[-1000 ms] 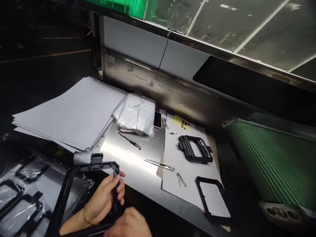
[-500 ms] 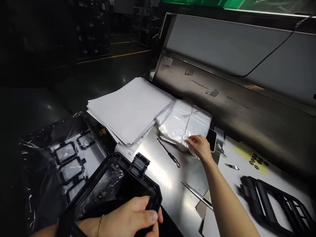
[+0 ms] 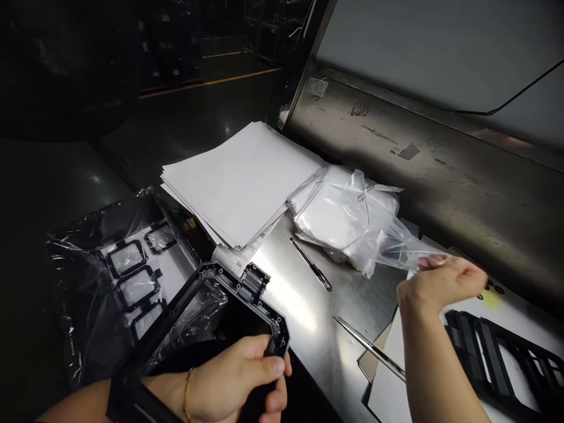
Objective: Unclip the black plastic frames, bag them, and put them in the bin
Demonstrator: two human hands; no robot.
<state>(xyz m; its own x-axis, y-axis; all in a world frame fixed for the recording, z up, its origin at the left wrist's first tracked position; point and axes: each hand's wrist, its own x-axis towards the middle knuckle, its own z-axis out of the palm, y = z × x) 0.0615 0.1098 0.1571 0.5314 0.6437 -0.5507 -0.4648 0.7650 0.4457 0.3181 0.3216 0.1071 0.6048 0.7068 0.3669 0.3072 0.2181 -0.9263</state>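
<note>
My left hand [image 3: 240,376] is closed around one corner of a black plastic frame [image 3: 253,285], which has a small block on its upper edge and several screw holes. The frame is tilted over the near edge of the metal bench. My right hand [image 3: 449,279] pinches the end of a clear plastic bag [image 3: 396,244] and stretches it out to the right. The bag's other end still lies on the stack of clear bags [image 3: 330,211], which is tied with a strip of plastic. Part of my right fingertips is hidden by the wrist.
White paper sheets [image 3: 242,182] lie left of the bags. A pen [image 3: 311,264] and a metal tool [image 3: 370,346] rest on the bench [image 3: 282,294]. More black frames [image 3: 497,352] lie at right. A plastic-lined box [image 3: 97,235] at left holds several small black frames.
My right hand has moved right and away from the stack, pulling one clear bag out with it. The view has shifted slightly. My left hand keeps its hold on the black frame.
</note>
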